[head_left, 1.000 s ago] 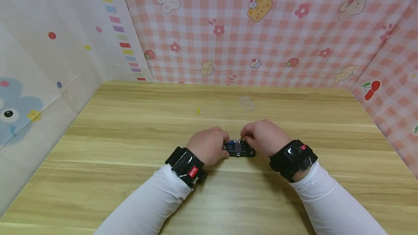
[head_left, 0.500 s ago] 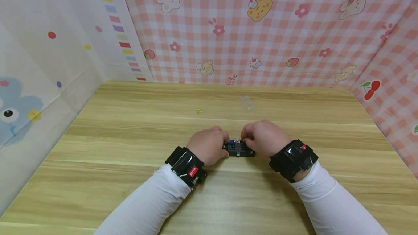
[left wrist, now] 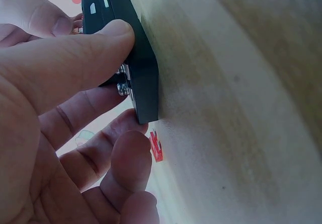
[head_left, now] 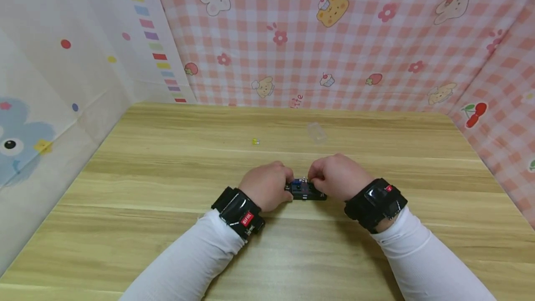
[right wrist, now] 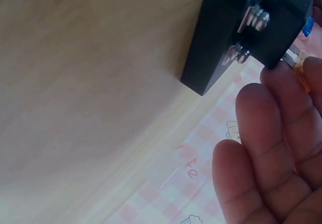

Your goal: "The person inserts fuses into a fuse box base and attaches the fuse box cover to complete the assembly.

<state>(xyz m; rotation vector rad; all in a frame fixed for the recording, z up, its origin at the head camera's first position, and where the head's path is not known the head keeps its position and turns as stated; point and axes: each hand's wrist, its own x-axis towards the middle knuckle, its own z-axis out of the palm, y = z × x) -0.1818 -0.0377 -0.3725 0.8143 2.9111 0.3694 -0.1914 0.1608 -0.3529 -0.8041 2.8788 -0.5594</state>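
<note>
A black fuse block (head_left: 305, 195) with metal screw terminals rests on the wooden table. My left hand (head_left: 265, 187) grips its left end, thumb on the near side and fingers on the far side. A blue fuse (head_left: 296, 182) sits on top of the block. Over the right part my right hand (head_left: 338, 178) pinches an orange-looking blade fuse (right wrist: 300, 73) between thumb and index finger. Its metal prongs show close to the block in the right wrist view, while the fingertips hide much of its body. The other right fingers are extended beside the block's end.
Farther back lies a small loose fuse (head_left: 256, 141), yellow in the head view. A clear plastic lid or tray (head_left: 316, 134) lies behind the right hand. Patterned cloth (head_left: 292, 59) hangs along the table's back edge.
Both hands stay almost in place. The bit of yellow that showed at my right fingertips a second ago is now mostly hidden.
</note>
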